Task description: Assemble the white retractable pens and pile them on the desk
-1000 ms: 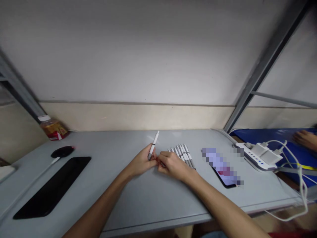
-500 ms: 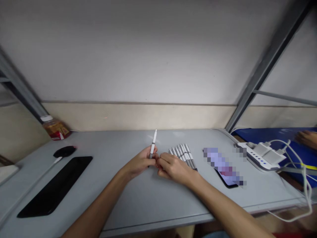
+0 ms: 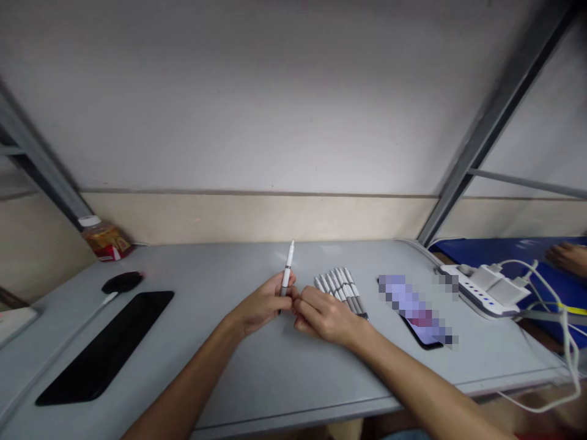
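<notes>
Near the middle of the desk, my left hand (image 3: pixel 266 304) is closed around a white and grey pen (image 3: pixel 288 269). The pen stands nearly upright, its white end up and leaning slightly right, its dark lower end mostly behind my fingers. My right hand (image 3: pixel 325 313) is closed, with its fingertips pinched against those of my left hand. Whatever it may hold is hidden. Just beyond my right hand lies a row of several similar pens (image 3: pixel 342 284), side by side, partly covered by that hand.
On the grey desk (image 3: pixel 257 391), a phone (image 3: pixel 413 311) with a blurred screen lies right, beside a white power strip (image 3: pixel 481 290) with cables. At left are a black flat slab (image 3: pixel 107 345), a black round object (image 3: pixel 123 282) and a bottle (image 3: pixel 105 241). Another person's hand (image 3: pixel 568 258) shows far right.
The whole view has shifted slightly. My left hand still grips the pen, and both hands stay together in almost the same pose.
</notes>
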Tool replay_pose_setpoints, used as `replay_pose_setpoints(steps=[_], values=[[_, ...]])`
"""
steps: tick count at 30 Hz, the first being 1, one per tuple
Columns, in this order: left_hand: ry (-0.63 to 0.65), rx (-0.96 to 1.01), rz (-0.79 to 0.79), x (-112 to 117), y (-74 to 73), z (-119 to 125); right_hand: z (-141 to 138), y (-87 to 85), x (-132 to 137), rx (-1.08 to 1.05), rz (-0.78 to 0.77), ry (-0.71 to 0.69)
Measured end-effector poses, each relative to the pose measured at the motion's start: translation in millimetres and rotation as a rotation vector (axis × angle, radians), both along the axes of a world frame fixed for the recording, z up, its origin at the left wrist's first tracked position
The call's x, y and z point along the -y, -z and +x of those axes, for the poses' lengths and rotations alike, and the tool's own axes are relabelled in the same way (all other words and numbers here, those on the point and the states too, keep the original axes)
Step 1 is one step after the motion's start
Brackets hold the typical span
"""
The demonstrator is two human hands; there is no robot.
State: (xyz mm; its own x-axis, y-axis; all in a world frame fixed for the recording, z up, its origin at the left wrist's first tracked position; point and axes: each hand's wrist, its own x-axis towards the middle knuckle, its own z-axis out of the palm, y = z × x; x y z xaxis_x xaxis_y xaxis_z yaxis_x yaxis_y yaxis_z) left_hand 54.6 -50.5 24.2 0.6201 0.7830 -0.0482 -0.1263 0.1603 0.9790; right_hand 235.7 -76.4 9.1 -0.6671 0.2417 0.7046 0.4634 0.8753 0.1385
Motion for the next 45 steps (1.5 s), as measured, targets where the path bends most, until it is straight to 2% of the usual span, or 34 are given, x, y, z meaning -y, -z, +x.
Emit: replay_pose_setpoints(steps=[5, 8, 10, 14, 17, 20, 25, 29, 33, 38, 45], values=[[-0.001, -0.009, -0.020, 2.2, 1.1, 4.2, 0.8, -1.5, 2.2, -0.036, -0.011, -0.047], [-0.023, -0.039, 0.029, 1.3, 5.4, 6.9, 1.0, -0.9, 1.7, -0.066, -0.028, -0.064], [-0.047, -0.014, 0.067, -0.1, 4.5, 6.0, 2.0, 0.5, -0.4, -0.147, -0.049, -0.048], [-0.171, 0.065, 0.101, -2.1, -6.5, 0.5, 5.6, 2.2, -7.8, -0.426, -0.162, 0.016], [-0.190, 0.119, 0.100, -1.7, -12.2, -0.9, 5.3, -0.1, -10.9, -0.600, -0.321, 0.081], [-0.171, 0.156, 0.087, -1.8, -11.8, -0.5, 0.2, -3.6, -10.0, -0.708, -0.581, 0.092], [-0.156, 0.170, 0.087, -3.5, -10.7, -2.6, -8.5, -4.2, -10.2, -0.930, -1.047, -0.133], [-0.183, 0.141, 0.088, -3.4, -13.2, -3.2, -8.0, -0.3, -15.1, -1.034, -1.256, -0.274], [-0.210, 0.091, 0.120, -3.2, -12.8, -2.4, -7.3, 0.1, -17.2, -1.068, -1.353, -0.344], [-0.211, 0.069, 0.129, -4.9, -10.7, -2.3, -7.5, -3.2, -17.2, -1.122, -1.404, -0.385], [-0.222, 0.101, 0.144, -7.7, -5.8, -1.6, -4.6, -4.6, -17.7, -1.068, -1.415, -0.330]])
